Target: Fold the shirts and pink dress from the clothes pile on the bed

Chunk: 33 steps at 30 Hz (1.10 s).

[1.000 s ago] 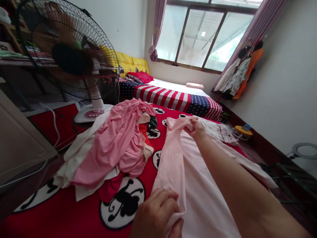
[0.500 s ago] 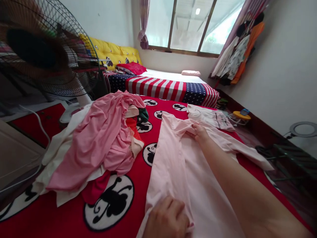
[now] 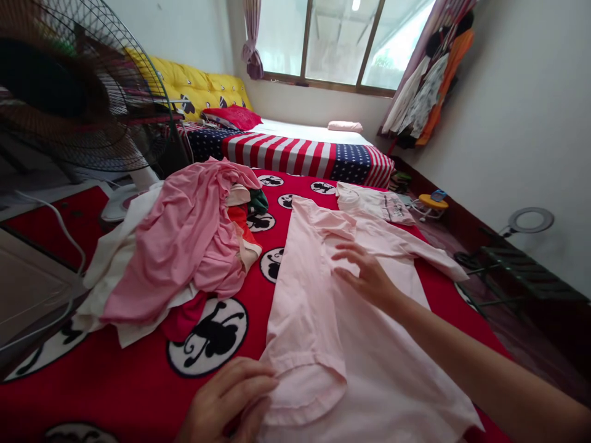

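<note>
L hand: held low at near edge of view, back turned up, fingers bent & pointed fwd/right, thumb kept below w/ gap left btwn.
L grip: fingertips brought to left edge of cuff; whether cloth is pinched can't be told.
R hand: extended fwd over shirt, back turned up, fingers spread, slightly curled & pointed left, thumb set apart on near side.
R grip: fingers loosened, cloth let go; whether fabric is grazed by tips can't be told.
R forearm: slanted in from lower right, wrist kept approx straight.
Pale-pink shirt: laid out on red bedspread, beneath R fingers & just right of L fingertips.
Folded sleeve: laid lengthwise over left side of shirt, left of R fingers, w/ cuff end opened beside L fingertips.
Other sleeve: stretched out right of R fingers.
Clothes pile: heaped well left of R fingers, fwd of L hand; pink cloth piled over white.
White top: laid beyond R fingers, a bit to right.
Fan: placed far left of R fingers, blades blurred.
</note>
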Available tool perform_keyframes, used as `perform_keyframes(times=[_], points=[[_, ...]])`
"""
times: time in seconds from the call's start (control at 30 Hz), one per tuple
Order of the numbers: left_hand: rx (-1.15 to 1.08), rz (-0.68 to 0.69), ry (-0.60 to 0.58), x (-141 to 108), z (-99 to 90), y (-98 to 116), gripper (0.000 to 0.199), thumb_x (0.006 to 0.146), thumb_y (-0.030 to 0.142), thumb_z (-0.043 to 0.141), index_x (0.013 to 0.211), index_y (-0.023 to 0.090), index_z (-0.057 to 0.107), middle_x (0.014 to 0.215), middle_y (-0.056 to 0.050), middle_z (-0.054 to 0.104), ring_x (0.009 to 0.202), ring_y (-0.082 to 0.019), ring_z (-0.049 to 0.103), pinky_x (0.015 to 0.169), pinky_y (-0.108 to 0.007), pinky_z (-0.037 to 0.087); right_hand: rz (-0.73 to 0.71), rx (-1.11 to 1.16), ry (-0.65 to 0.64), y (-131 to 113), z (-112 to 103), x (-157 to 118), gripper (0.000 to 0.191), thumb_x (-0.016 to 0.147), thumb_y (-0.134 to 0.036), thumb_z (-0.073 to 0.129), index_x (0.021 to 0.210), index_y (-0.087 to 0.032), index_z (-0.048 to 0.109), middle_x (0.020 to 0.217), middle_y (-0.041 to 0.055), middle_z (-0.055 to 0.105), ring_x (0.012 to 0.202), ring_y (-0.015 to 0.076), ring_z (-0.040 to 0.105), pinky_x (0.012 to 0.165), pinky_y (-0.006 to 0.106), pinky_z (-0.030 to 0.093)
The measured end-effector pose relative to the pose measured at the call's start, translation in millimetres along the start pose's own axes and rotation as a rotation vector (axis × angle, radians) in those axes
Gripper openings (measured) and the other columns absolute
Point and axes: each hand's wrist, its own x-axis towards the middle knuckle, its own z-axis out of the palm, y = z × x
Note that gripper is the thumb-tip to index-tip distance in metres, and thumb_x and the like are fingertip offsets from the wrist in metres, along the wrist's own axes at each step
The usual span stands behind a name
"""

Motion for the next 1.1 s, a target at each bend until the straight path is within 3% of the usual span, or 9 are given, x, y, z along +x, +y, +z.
perform_keyframes(times=[0.1,0.23,0.3,0.4,0.57,0.8,0.93,1.0,1.1], points=[[0.090,-0.133,0.099,-14,2.6,-8,0.024,0.083,0.019,0.062,0.106,0.024,0.065,0.105,-0.005,0.069,0.099,-0.017,0.066,0.086,-0.023,0.054,-0.095,0.090,-0.266,-41,5,-58,0.026,0.081,-0.016,0.057,0.106,-0.025,0.061,0.120,0.0085,0.054,0.109,0.0198,0.055,0.094,0.035,0.045],[0.157,-0.190,0.049,-16,10.0,-6,0.039,0.077,0.025,0.069,0.115,0.025,0.059,0.109,-0.004,0.068,0.101,-0.018,0.065,0.088,-0.025,0.053,-0.153,-0.015,-0.462,-75,10,-105,0.047,0.076,-0.007,0.056,0.118,-0.029,0.057,0.130,0.0084,0.050,0.114,0.0223,0.051,0.097,0.039,0.043],[0.144,-0.203,0.000,-12,11.4,-1,0.030,0.079,0.024,0.067,0.109,0.024,0.061,0.098,-0.002,0.069,0.090,-0.016,0.066,0.080,-0.023,0.054,-0.181,-0.059,-0.470,-79,15,-113,0.052,0.074,-0.004,0.053,0.120,-0.028,0.055,0.129,0.0089,0.051,0.112,0.0231,0.051,0.096,0.040,0.043],[0.096,-0.236,-0.087,-3,7.8,7,0.006,0.085,0.022,0.058,0.090,0.021,0.062,0.076,0.001,0.064,0.067,-0.012,0.062,0.062,-0.019,0.050,-0.154,-0.025,-0.415,-76,21,-113,0.035,0.080,-0.003,0.048,0.105,-0.024,0.061,0.109,0.0074,0.061,0.096,0.0186,0.057,0.084,0.032,0.046],[0.051,-0.293,-0.102,4,-3.5,17,0.014,0.088,0.030,0.055,0.080,0.020,0.062,0.068,0.002,0.061,0.059,-0.011,0.057,0.055,-0.018,0.044,-0.156,-0.004,-0.277,-74,18,-110,0.025,0.086,-0.007,0.044,0.093,-0.021,0.064,0.092,0.0056,0.063,0.083,0.0161,0.057,0.074,0.028,0.044],[0.194,-0.356,-0.357,13,-9.2,5,0.013,0.078,0.022,0.060,0.067,0.021,0.068,0.064,0.002,0.064,0.057,-0.011,0.059,0.053,-0.017,0.040,-0.063,0.041,-0.427,-79,17,-116,0.025,0.078,-0.005,0.054,0.089,-0.023,0.068,0.089,0.0027,0.067,0.081,0.0158,0.061,0.074,0.025,0.046],[0.284,-0.241,-0.337,62,-22.7,11,0.015,0.080,0.037,0.063,0.080,0.025,0.071,0.071,0.001,0.068,0.064,-0.015,0.063,0.059,-0.020,0.044,0.111,0.106,-0.262,-50,-17,-106,0.017,0.082,-0.016,0.055,0.091,-0.023,0.068,0.085,0.0014,0.069,0.075,0.0143,0.063,0.069,0.024,0.047],[0.285,-0.141,-0.294,99,-18.8,15,0.020,0.084,0.041,0.059,0.091,0.025,0.070,0.083,-0.001,0.070,0.076,-0.017,0.066,0.068,-0.023,0.048,0.246,-0.013,-0.112,-15,-44,-98,0.014,0.085,-0.026,0.054,0.087,-0.022,0.068,0.082,0.0021,0.069,0.072,0.0158,0.063,0.066,0.026,0.047],[0.263,0.008,-0.280,154,9.1,9,0.024,0.089,0.036,0.054,0.104,0.024,0.068,0.107,-0.006,0.068,0.095,-0.019,0.066,0.086,-0.029,0.049,0.445,-0.287,0.108,57,-84,-91,0.014,0.082,-0.029,0.054,0.082,-0.022,0.067,0.085,0.0047,0.069,0.078,0.0205,0.064,0.074,0.031,0.048]])
